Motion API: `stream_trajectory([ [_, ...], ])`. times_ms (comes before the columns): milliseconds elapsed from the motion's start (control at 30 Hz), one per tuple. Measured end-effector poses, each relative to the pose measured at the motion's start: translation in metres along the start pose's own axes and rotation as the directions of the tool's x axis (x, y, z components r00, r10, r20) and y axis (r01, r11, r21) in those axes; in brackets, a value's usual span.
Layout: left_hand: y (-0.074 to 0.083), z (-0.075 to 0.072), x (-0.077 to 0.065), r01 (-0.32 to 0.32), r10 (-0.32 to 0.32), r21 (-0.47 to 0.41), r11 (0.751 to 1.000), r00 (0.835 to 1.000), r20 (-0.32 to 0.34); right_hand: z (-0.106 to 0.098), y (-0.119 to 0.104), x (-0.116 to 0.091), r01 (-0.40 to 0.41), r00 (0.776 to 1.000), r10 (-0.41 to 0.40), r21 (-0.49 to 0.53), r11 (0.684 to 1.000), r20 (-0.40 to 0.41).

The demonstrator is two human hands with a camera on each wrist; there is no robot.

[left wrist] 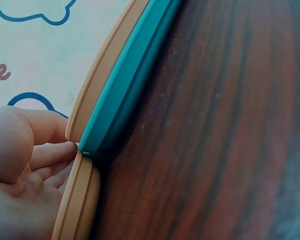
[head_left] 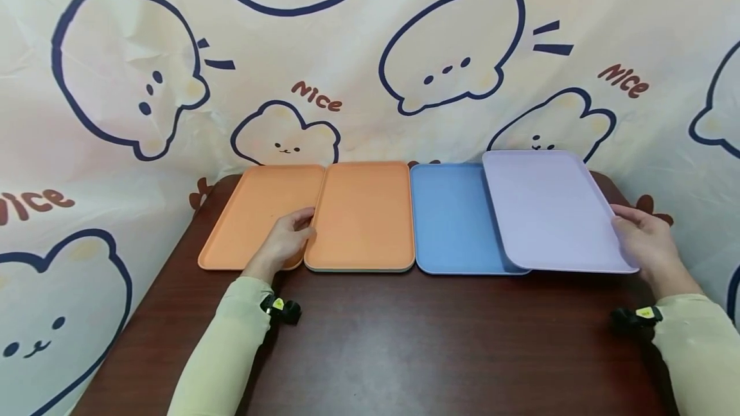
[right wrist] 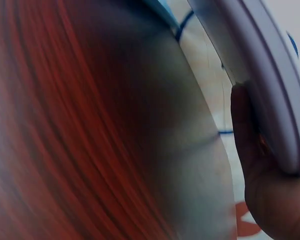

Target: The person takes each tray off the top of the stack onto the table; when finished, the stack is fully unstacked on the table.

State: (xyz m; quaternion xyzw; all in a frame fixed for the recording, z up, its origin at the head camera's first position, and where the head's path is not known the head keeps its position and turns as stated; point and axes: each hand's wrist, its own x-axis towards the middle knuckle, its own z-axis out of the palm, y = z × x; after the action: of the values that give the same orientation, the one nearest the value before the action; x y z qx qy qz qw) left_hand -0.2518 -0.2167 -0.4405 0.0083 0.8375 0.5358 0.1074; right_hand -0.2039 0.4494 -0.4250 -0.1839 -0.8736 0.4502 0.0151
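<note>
My left hand [head_left: 287, 236] reaches over the leftmost orange tray [head_left: 254, 230] to the left edge of a second orange tray [head_left: 364, 217]. In the left wrist view, that second tray lies on a teal tray [left wrist: 117, 95]. The thumb goes behind the orange rim, and the other fingertips [left wrist: 70, 150] are right at the teal edge. On the right, my right hand [head_left: 647, 239] grips the right side of a purple tray [head_left: 557, 210], raised off the table and overlapping part of a blue tray [head_left: 453, 220].
The trays stand in a row along the far side of a dark brown wooden table [head_left: 428, 345]. Behind and beside it hangs a pale cloth [head_left: 358, 43] printed with cartoon bears and lettering. Each wrist carries a small black camera.
</note>
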Motion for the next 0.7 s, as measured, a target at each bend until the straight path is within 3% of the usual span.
stream_trajectory([
  [167, 0.000, 0.000, 0.000, 0.004, -0.004, 0.004, 1.000, 1.000, 0.003, -0.020, 0.013, 0.010, 0.019, 1.000, -0.020, -0.041, 0.999, -0.013],
  [433, 0.000, 0.000, -0.001, 0.007, -0.007, 0.019, 1.000, 1.000, -0.007, -0.034, 0.026, 0.027, -0.094, 0.994, 0.085, -0.121, 0.988, -0.073],
  [700, -0.001, 0.000, -0.001, -0.009, 0.009, 0.010, 1.000, 1.000, -0.008, -0.038, 0.031, 0.033, -0.075, 0.997, 0.071, -0.187, 0.979, -0.026],
])
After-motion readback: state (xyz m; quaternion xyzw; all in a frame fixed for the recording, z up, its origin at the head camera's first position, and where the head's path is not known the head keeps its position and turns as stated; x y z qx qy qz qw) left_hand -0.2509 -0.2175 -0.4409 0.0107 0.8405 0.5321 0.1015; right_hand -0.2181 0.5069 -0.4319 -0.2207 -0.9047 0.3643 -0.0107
